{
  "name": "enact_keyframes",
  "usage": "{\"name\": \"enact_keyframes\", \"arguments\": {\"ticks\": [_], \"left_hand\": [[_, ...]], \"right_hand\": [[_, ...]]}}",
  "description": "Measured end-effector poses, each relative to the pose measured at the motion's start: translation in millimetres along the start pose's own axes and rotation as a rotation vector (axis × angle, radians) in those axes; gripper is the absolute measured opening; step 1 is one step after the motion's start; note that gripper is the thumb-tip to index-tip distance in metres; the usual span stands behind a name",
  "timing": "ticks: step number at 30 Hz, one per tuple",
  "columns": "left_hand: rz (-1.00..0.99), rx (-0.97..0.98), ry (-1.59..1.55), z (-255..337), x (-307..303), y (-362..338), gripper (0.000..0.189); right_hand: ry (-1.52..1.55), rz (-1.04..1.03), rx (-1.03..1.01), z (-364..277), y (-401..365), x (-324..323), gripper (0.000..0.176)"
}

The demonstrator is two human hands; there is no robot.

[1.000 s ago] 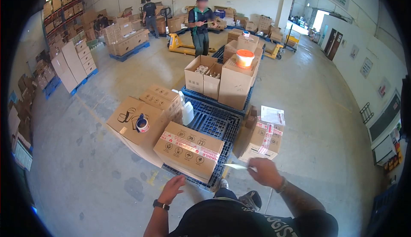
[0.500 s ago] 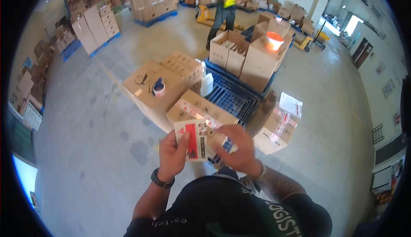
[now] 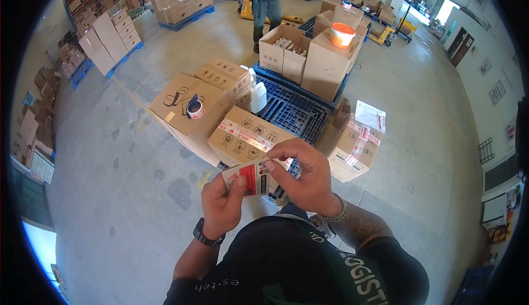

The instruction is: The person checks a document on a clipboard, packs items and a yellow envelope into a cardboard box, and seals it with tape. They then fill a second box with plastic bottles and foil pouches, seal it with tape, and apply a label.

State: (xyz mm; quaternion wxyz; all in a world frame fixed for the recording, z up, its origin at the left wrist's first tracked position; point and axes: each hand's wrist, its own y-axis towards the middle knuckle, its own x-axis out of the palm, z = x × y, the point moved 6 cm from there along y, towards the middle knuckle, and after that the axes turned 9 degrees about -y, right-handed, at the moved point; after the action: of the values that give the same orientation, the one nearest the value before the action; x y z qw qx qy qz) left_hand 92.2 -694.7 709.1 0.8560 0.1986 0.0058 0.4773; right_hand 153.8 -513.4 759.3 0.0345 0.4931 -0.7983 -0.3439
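Observation:
A white label with red and black print (image 3: 250,178) is between both my hands, in front of my chest. My left hand (image 3: 221,201) pinches its left side, thumb on top. The thumb and forefinger of my right hand (image 3: 306,175) close on its upper right corner. Just beyond is a carton with red and white "fragile" tape (image 3: 248,134) on a blue plastic pallet (image 3: 295,109). A tape dispenser (image 3: 195,108) rests on the larger carton (image 3: 171,101) to the left. White jugs (image 3: 258,97) stand beside the cartons.
A taped carton with a paper sheet on it (image 3: 355,148) stands right of the pallet. Farther back are open cartons (image 3: 284,46), an orange-lidded tub (image 3: 342,34), a person holding papers (image 3: 267,2) and yellow pallet jacks (image 3: 380,34). Loaded pallets (image 3: 184,13) stand behind.
My right hand has closed on the label's corner, and the label now lies more tilted. The camera view has shifted, so the cartons appear higher and farther left.

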Motion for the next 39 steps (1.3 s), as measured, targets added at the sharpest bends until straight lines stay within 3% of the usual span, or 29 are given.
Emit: {"name": "enact_keyframes", "arguments": {"ticks": [3,6,9,15,27,33,39], "left_hand": [[-0.024,0.081,0.092,11,1,2,0.022],[-0.121,0.191,0.232,33,2,8,0.022],[-0.219,0.341,0.313,45,3,9,0.027],[-0.32,0.541,0.497,80,13,7,0.033],[-0.362,0.621,0.604,93,19,0,0.027],[-0.394,0.635,0.632,94,27,-5,0.027],[-0.397,0.662,0.676,97,32,-9,0.026]], "right_hand": [[0.018,-0.065,-0.025,-7,-1,1,0.014],[-0.05,-0.109,-0.19,-23,-2,1,0.015],[-0.156,-0.048,-0.433,-41,-5,-5,0.026],[-0.143,-0.046,-0.593,-55,-11,-10,0.05],[-0.164,-0.113,-0.643,-67,-16,-15,0.05],[-0.105,-0.116,-0.666,-66,-25,-10,0.036],[-0.114,-0.149,-0.668,-63,-30,-14,0.035]]}}
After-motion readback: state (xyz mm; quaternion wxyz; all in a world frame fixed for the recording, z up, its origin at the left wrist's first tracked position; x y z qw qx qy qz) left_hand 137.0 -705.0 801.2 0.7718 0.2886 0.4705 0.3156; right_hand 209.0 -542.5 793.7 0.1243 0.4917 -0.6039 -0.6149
